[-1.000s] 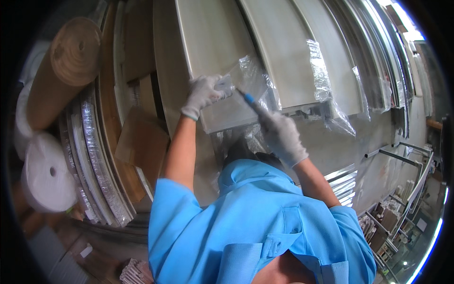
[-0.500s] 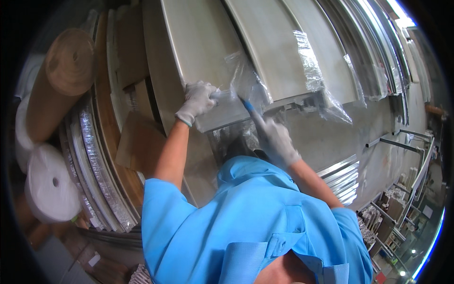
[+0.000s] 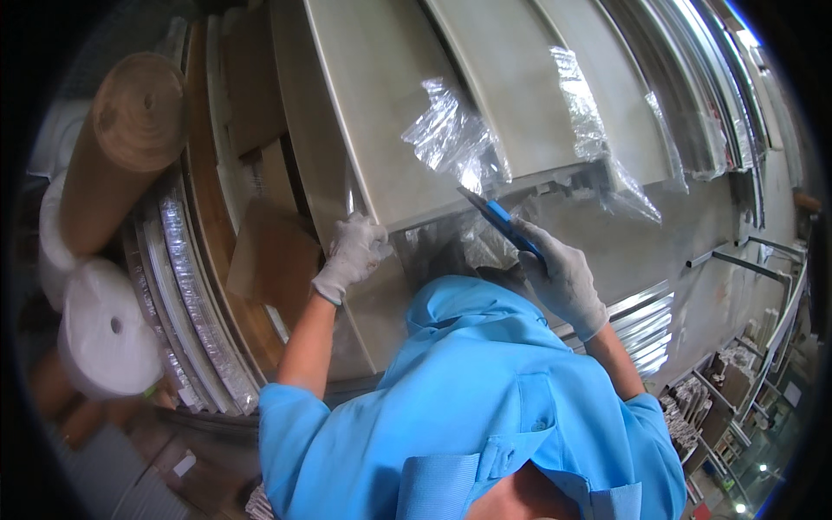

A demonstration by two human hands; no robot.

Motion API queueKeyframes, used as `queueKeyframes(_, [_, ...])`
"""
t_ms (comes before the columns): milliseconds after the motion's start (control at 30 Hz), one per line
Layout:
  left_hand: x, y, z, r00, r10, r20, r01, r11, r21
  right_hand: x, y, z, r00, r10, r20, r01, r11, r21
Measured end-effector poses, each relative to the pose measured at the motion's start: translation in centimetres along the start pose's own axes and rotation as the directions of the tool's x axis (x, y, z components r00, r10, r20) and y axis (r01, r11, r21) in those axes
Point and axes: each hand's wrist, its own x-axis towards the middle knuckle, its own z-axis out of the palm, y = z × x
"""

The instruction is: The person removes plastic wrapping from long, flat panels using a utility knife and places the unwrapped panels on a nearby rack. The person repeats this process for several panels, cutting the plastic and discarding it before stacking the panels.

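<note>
My right hand (image 3: 559,273), in a pale work glove, grips a knife (image 3: 513,232) with a blue handle and a dark blade, its tip pointing up and left over the panel ends. My left hand (image 3: 354,256), gloved too, is at the near left corner of a flat beige panel (image 3: 381,95). Its fingers are curled in, and what they hold is hidden. Crumpled clear plastic film (image 3: 451,139) lies on the panel's near end. Another strip of clear film (image 3: 579,108) wraps the neighbouring panel (image 3: 511,82) on the right.
A brown paper roll (image 3: 130,156) and a white roll (image 3: 108,329) stand at the left, beside several film-wrapped boards (image 3: 195,286). A brown cardboard piece (image 3: 276,260) lies by my left arm. Shiny metal strips (image 3: 641,334) and a metal rack (image 3: 754,264) are at the right.
My left hand has moved down to the panel's corner, off the film it was holding. The film now lies crumpled further up the panel. My right hand with the knife has drawn back rightward.
</note>
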Motion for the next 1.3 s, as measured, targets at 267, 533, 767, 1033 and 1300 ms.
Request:
queueKeyframes(267, [-2.7, -14.2, 10.4, 0.967, -0.251, 0.051, 0.192, 0.841, 0.506, -1.5, 2.4, 0.9, 0.997, 0.014, 0.071, -0.023, 0.992, 0.125])
queueKeyframes(533, [-1.4, 1.9, 8.4, 0.836, 0.086, 0.542, 0.087, 0.954, -0.286, -6.3, 6.2, -3.3, 0.882, 0.438, 0.172, -0.427, 0.593, 0.682])
queueKeyframes(767, [7.1, 23.0, 4.6, 0.906, 0.378, 0.190, -0.273, 0.866, -0.419, -10.9, 12.0, -9.7, 0.842, 0.533, -0.081, -0.227, 0.486, 0.844])
queueKeyframes(1033, [19.4, 38.2, 13.0, 0.928, 0.322, -0.188, -0.372, 0.836, -0.404, -22.9, 27.6, -20.1, 0.686, 0.676, -0.268, -0.252, 0.567, 0.784])
queueKeyframes(1300, [29.4, 45.7, 19.7, 0.780, 0.299, -0.550, -0.336, 0.941, 0.035, -31.8, 38.3, -32.2, 0.482, 0.814, -0.325, -0.298, 0.501, 0.812])
